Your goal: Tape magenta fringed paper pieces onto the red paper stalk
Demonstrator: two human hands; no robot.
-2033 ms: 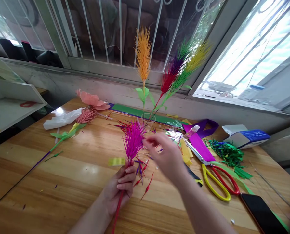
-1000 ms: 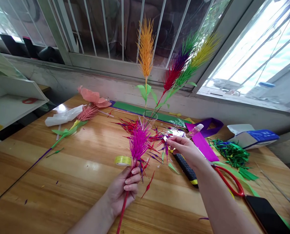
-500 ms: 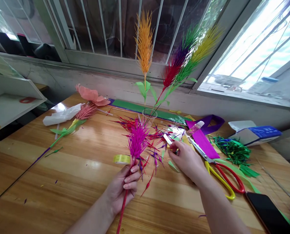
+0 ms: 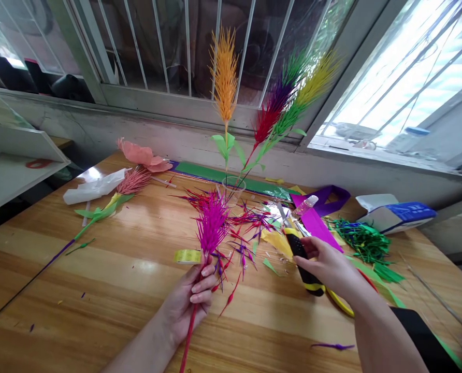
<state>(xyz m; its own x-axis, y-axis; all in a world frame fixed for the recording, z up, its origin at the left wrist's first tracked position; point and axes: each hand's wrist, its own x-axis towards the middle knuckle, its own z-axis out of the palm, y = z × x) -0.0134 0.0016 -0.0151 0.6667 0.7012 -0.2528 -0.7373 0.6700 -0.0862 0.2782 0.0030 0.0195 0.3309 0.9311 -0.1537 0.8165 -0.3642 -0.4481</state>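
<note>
**Magenta plume in L hand, black-handled tool in R hand**

At far left of the wooden surface (image 4: 99,290), a white paper scrap (image 4: 93,188) and a pink-and-green paper stem (image 4: 118,199) are seen lying flat. A yellow tape roll (image 4: 187,256) sits just left of the left hand (image 4: 188,303), w/ fingers clamped round the red stem of the magenta paper plume (image 4: 211,228). The plume's long axis runs up and slightly right, away from the body, tip toward the clear cup (image 4: 233,189) w/ finished plumes. To the right, near but apart, the right hand (image 4: 328,267) is closed on a black-handled tool (image 4: 303,259), its handle pointing up-left toward the plume. The tool's front end is hidden among scraps. Yellow-handled scissors (image 4: 342,305) are partly covered by the R wrist; green strips (image 4: 365,243) lie beyond.
</note>
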